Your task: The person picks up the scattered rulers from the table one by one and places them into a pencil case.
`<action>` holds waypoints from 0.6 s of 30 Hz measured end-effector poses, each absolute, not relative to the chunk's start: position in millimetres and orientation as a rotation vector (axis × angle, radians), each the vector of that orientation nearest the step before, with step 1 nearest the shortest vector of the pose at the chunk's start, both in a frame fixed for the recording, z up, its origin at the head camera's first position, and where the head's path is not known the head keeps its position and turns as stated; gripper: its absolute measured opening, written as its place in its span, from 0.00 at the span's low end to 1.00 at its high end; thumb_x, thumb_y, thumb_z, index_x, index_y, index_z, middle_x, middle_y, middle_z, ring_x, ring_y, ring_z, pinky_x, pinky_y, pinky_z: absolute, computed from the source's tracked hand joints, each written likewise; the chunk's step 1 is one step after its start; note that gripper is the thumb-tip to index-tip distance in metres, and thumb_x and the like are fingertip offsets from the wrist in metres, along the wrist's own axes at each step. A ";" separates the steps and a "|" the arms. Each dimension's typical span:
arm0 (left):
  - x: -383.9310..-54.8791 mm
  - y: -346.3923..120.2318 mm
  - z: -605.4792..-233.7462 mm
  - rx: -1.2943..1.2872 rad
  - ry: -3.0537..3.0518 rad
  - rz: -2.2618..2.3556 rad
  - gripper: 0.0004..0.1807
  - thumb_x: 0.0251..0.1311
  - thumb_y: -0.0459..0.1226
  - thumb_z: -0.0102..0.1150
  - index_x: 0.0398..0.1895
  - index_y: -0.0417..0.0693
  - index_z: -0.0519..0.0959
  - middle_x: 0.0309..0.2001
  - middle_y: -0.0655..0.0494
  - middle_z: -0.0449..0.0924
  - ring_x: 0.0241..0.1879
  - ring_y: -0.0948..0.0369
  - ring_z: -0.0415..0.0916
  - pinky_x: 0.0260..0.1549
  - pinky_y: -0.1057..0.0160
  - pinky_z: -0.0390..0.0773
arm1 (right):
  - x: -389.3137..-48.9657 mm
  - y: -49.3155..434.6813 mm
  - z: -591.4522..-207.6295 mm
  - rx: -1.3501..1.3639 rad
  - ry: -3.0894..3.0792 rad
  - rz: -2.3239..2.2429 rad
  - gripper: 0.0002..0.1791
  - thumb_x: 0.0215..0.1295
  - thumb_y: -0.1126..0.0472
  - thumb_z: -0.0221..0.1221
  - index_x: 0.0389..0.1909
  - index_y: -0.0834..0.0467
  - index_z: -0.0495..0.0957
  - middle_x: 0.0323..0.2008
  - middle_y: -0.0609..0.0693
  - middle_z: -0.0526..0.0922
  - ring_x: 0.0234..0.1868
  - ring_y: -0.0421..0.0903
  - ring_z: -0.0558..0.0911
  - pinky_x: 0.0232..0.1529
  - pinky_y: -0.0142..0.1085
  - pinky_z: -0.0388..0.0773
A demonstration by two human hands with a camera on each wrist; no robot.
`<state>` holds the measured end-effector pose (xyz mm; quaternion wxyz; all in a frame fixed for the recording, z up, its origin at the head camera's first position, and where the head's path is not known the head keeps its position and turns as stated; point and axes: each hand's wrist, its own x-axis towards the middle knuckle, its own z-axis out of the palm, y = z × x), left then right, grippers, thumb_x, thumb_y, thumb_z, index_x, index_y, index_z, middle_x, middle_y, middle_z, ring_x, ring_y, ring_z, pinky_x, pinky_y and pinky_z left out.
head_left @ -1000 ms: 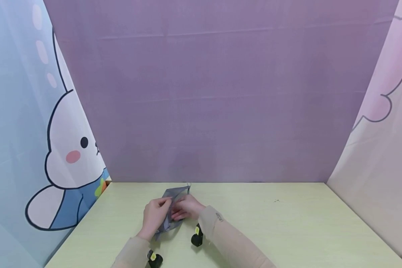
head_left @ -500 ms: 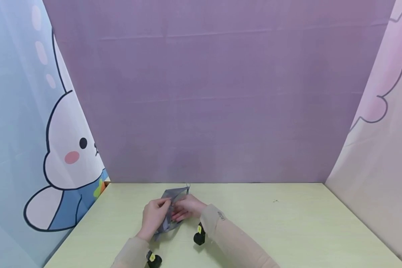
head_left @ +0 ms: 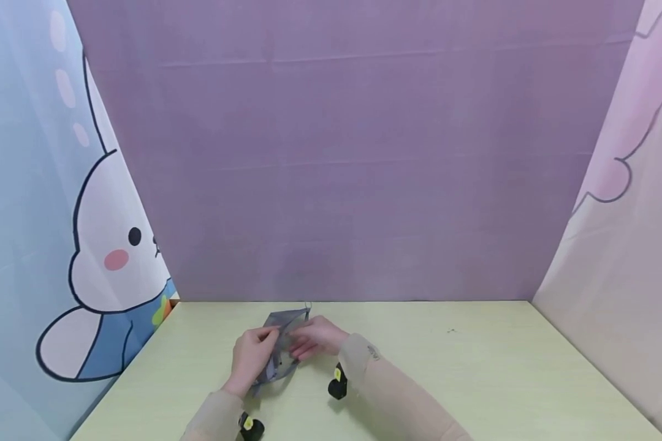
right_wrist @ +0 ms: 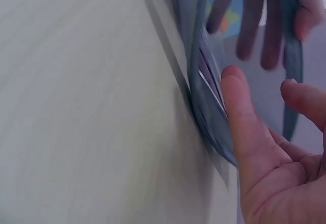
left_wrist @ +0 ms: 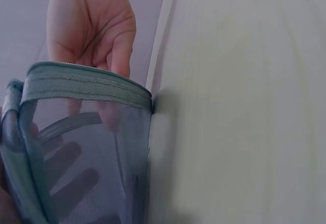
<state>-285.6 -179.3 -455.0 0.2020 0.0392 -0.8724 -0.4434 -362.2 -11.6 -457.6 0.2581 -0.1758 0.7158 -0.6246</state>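
Note:
A grey-blue mesh zip pouch [head_left: 284, 316] stands at the table's back, left of centre. My left hand [head_left: 251, 356] pinches its left edge; in the right wrist view that hand's fingers [right_wrist: 249, 30] spread behind the see-through mesh. The teal-edged mouth of the pouch [left_wrist: 91, 85] is parted in the left wrist view. At this mouth is my right hand [head_left: 320, 337], its fingertips just inside and showing through the mesh. In the right wrist view, its thumb and fingers stand apart with nothing seen between them. Thin purple and white edges [right_wrist: 211, 76] show inside the pouch; their kind is unclear.
The pale wooden table [head_left: 447, 373] ends at a purple cloth backdrop [head_left: 364, 184] just behind the pouch. Printed cloths hang at both sides. A black wrist camera [head_left: 338, 384] hangs under the right wrist, another [head_left: 251, 427] by the left.
My right hand has drawn a little to the right, partly out of the pouch mouth. The left hand keeps its pinch, and the head view has shifted slightly.

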 end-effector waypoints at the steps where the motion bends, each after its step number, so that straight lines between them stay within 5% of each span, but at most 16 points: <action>1: -286.1 -178.9 -455.4 0.107 -2.440 -1.238 0.12 0.63 0.40 0.57 0.43 0.46 0.87 0.38 0.52 0.86 0.22 0.62 0.70 0.25 0.61 0.68 | -363.4 -7.2 -456.7 -0.483 1.941 -1.701 0.17 0.68 0.63 0.57 0.50 0.73 0.76 0.33 0.65 0.84 0.31 0.53 0.86 0.34 0.42 0.82; 8: -286.2 -177.3 -458.5 0.094 -2.458 -1.246 0.13 0.63 0.40 0.58 0.44 0.45 0.86 0.42 0.49 0.86 0.22 0.62 0.70 0.25 0.61 0.69 | -369.3 27.5 -448.6 -0.520 2.013 -1.703 0.21 0.69 0.61 0.56 0.53 0.76 0.72 0.40 0.70 0.82 0.38 0.61 0.84 0.40 0.47 0.81; 18: -289.2 -167.5 -457.4 0.074 -2.517 -1.229 0.15 0.61 0.38 0.56 0.45 0.42 0.85 0.43 0.48 0.85 0.13 0.63 0.60 0.15 0.63 0.62 | -379.1 86.3 -446.1 -0.512 2.128 -1.677 0.23 0.68 0.60 0.57 0.53 0.76 0.71 0.39 0.68 0.82 0.33 0.52 0.84 0.38 0.45 0.81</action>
